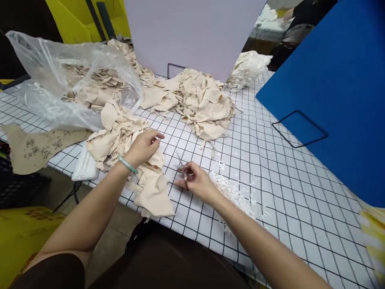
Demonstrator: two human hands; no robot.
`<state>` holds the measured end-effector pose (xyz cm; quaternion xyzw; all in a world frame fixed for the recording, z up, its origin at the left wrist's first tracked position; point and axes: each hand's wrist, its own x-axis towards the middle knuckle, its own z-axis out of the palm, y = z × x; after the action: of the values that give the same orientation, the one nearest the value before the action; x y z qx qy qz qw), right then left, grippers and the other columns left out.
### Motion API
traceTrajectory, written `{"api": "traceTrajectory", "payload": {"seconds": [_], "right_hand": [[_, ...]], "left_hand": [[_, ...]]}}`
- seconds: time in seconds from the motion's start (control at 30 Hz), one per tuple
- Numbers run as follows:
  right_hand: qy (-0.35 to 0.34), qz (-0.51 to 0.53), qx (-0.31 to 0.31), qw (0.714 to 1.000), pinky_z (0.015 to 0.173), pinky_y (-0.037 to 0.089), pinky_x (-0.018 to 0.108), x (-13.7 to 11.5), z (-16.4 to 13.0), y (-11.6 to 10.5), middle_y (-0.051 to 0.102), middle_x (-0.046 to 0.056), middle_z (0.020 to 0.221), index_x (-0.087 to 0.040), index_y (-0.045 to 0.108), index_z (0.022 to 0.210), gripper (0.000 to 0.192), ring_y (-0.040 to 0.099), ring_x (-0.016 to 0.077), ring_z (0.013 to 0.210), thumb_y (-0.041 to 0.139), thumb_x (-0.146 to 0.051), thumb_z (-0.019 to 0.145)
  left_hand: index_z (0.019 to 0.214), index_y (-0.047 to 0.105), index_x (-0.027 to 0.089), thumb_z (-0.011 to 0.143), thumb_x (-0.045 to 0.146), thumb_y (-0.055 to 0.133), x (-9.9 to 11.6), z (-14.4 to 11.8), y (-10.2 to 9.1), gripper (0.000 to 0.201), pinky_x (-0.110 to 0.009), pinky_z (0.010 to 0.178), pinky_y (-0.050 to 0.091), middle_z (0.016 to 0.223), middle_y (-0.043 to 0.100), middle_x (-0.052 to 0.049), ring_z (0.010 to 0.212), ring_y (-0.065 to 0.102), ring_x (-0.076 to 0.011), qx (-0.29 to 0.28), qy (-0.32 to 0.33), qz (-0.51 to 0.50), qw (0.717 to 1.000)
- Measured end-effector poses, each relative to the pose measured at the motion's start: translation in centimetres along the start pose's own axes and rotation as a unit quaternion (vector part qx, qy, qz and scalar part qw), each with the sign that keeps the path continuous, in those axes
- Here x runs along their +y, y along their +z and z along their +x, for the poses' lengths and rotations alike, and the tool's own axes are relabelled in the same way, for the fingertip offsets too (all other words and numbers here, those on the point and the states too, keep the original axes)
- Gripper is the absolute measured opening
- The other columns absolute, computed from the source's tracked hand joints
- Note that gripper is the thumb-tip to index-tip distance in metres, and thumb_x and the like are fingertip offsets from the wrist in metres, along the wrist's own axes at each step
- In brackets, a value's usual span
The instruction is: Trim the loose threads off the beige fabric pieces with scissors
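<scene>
My left hand [143, 147], with a pale green bangle on the wrist, rests on a heap of beige fabric pieces [120, 136] near the table's front edge; its fingertips are pinched close together above the cloth. My right hand [194, 180] lies on the white gridded table [270, 160] and holds small thread snips [183, 168], blades pointing away from me. A drift of small white trimmings [231, 190] lies just right of that hand. One beige piece [155, 194] hangs over the table edge between my arms.
A second beige fabric heap [201, 100] sits mid-table. A clear plastic bag [69, 80] of beige pieces lies at left, with a written brown paper [36, 146] below it. A lilac board [192, 32] and a blue board [337, 88] stand behind and to the right. White bundle [246, 68] at back.
</scene>
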<state>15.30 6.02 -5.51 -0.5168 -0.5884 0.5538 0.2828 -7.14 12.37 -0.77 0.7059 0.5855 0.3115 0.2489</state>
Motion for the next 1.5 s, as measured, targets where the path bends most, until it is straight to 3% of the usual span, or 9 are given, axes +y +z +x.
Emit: {"api": "traceTrajectory", "payload": {"seconds": [0.1, 0.17, 0.47, 0.7, 0.9, 1.13, 1.3, 1.43, 1.5], "right_hand": [[-0.020, -0.009, 0.002, 1.000, 0.063, 0.047, 0.029, 0.6, -1.4, 4.8, 0.063, -0.003, 0.077, -0.024, 0.058, 0.088, 0.025, 0.056, 0.0146, 0.065, 0.073, -0.028, 0.068], [-0.035, -0.003, 0.034, 0.999, 0.060, 0.046, 0.028, 0.6, -1.2, 5.8, 0.062, -0.003, 0.072, -0.024, 0.054, 0.080, 0.016, 0.055, 0.0146, 0.063, 0.066, -0.027, 0.070], [0.005, -0.046, 0.226, 0.973, 0.074, 0.047, 0.036, 1.8, -0.9, -2.4, 0.067, 0.005, 0.091, -0.023, 0.052, 0.085, 0.024, 0.058, 0.0201, 0.076, 0.068, -0.034, 0.072], [-0.081, -0.091, 0.185, 0.975, 0.091, 0.047, 0.042, 1.6, -4.6, 0.6, 0.067, 0.007, 0.118, -0.026, 0.056, 0.102, 0.023, 0.060, 0.0248, 0.102, 0.066, -0.035, 0.084], [-0.123, -0.138, 0.161, 0.970, 0.100, 0.042, 0.050, 1.5, -2.2, 1.2, 0.066, 0.008, 0.114, -0.026, 0.054, 0.091, 0.023, 0.053, 0.0309, 0.114, 0.068, -0.021, 0.073], [-0.123, -0.092, 0.171, 0.973, 0.096, 0.045, 0.044, 0.2, -1.7, 1.5, 0.063, 0.007, 0.115, -0.026, 0.058, 0.102, 0.027, 0.056, 0.0266, 0.110, 0.068, -0.025, 0.077], [-0.118, 0.079, 0.133, 0.981, 0.074, 0.048, 0.032, -1.4, -1.3, 1.9, 0.059, -0.001, 0.084, -0.025, 0.050, 0.085, 0.024, 0.057, 0.0182, 0.079, 0.071, -0.032, 0.074], [-0.067, 0.211, 0.127, 0.967, 0.055, 0.041, 0.026, -1.8, -1.2, 0.0, 0.048, -0.007, 0.067, -0.026, 0.047, 0.083, 0.033, 0.047, 0.0123, 0.057, 0.074, -0.040, 0.071], [-0.059, 0.239, 0.121, 0.962, 0.054, 0.041, 0.025, -1.6, -1.3, -0.9, 0.048, -0.007, 0.065, -0.026, 0.047, 0.083, 0.034, 0.047, 0.0115, 0.055, 0.075, -0.040, 0.070]], "left_hand": [[0.088, 0.070, 0.015, 0.079, 0.014, 0.049, -2.1, -2.0, -0.6, 0.022, -0.037, 0.083, 0.054, 0.094, 0.070, -0.008, 0.088, 0.065, -0.0215, -0.007, -0.012, -0.015, 1.000], [0.084, 0.068, 0.016, 0.077, 0.013, 0.048, -2.1, -2.9, -1.1, 0.022, -0.036, 0.080, 0.054, 0.092, 0.069, -0.008, 0.087, 0.064, -0.0211, -0.018, -0.006, -0.019, 1.000], [0.094, 0.064, 0.018, 0.086, 0.019, 0.050, -0.1, -8.5, -0.8, 0.015, -0.034, 0.076, 0.051, 0.094, 0.066, -0.006, 0.086, 0.062, -0.0199, -0.068, 0.033, 0.003, 0.997], [0.096, 0.060, 0.018, 0.082, 0.013, 0.053, -0.9, -11.2, 0.8, 0.016, -0.042, 0.090, 0.050, 0.101, 0.062, -0.009, 0.101, 0.056, -0.0266, -0.159, 0.112, 0.096, 0.976], [0.106, 0.062, 0.016, 0.082, 0.002, 0.047, -1.5, -8.6, 2.6, 0.031, -0.048, 0.094, 0.047, 0.111, 0.058, -0.015, 0.109, 0.051, -0.0307, -0.035, 0.128, 0.163, 0.978], [0.082, 0.060, 0.017, 0.087, 0.011, 0.051, 1.1, -4.9, 2.9, 0.012, -0.040, 0.087, 0.049, 0.096, 0.063, -0.010, 0.096, 0.056, -0.0240, -0.082, 0.191, 0.102, 0.973], [0.091, 0.058, 0.018, 0.097, 0.029, 0.047, 3.9, -4.3, 0.7, 0.017, -0.027, 0.066, 0.046, 0.081, 0.061, -0.002, 0.072, 0.056, -0.0149, -0.160, 0.098, -0.103, 0.977], [0.078, 0.062, 0.016, 0.095, 0.040, 0.050, 3.6, -4.5, -1.4, 0.032, -0.024, 0.054, 0.039, 0.067, 0.055, 0.000, 0.058, 0.048, -0.0116, -0.317, -0.016, -0.168, 0.933], [0.079, 0.065, 0.015, 0.090, 0.039, 0.056, 3.3, -4.9, -2.1, 0.028, -0.023, 0.056, 0.041, 0.070, 0.058, -0.002, 0.060, 0.049, -0.0111, -0.350, -0.058, -0.215, 0.910]]}}
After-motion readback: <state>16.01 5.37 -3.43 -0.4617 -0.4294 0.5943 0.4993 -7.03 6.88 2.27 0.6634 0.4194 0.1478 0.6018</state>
